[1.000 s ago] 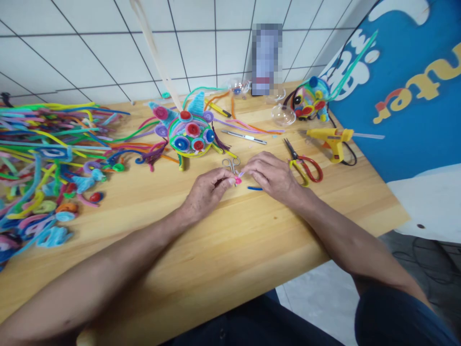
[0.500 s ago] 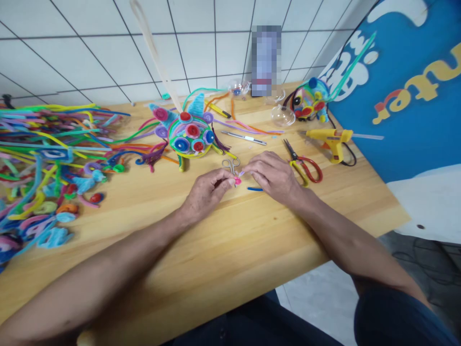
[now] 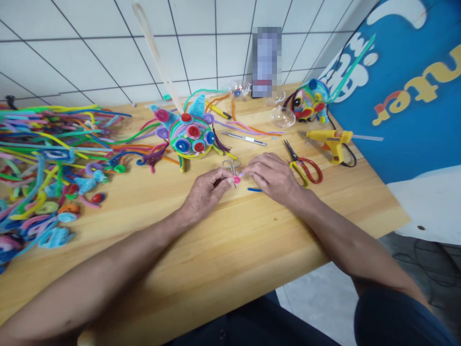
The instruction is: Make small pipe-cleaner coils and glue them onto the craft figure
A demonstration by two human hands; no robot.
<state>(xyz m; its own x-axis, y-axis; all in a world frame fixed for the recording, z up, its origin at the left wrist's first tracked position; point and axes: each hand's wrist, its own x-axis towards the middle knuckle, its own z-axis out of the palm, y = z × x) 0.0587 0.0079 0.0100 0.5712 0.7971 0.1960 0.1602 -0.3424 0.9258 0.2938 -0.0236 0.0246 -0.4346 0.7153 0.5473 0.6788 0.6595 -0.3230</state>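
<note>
Between thumb and forefinger my left hand (image 3: pixel 209 191) pinches a small pink coil (image 3: pixel 236 179), which looks like rolled pipe cleaner. My right hand (image 3: pixel 275 178) is closed on the end of a short pale purple strip (image 3: pixel 242 174) that meets the pink coil. Just behind the fingertips lie small metal scissors (image 3: pixel 231 164), partly hidden. A short blue pipe cleaner piece (image 3: pixel 254 190) rests under the right hand. Red-and-yellow-handled scissors (image 3: pixel 302 166) lie right of that hand. Beyond the left hand stands a colourful pipe cleaner animal head (image 3: pixel 191 134).
Loose pipe cleaners (image 3: pixel 46 129) and finished small pieces cover the left of the table. A yellow glue gun (image 3: pixel 333 142) lies at the right with its cord. Farther back are a craft knife (image 3: pixel 245 139), a yellow cutter (image 3: pixel 220 111), clear plastic domes (image 3: pixel 283 117) and a second decorated head (image 3: pixel 309 102).
Both hands stay in nearly the same place. The pink coil has turned slightly between the fingers; the view has shifted a little.
</note>
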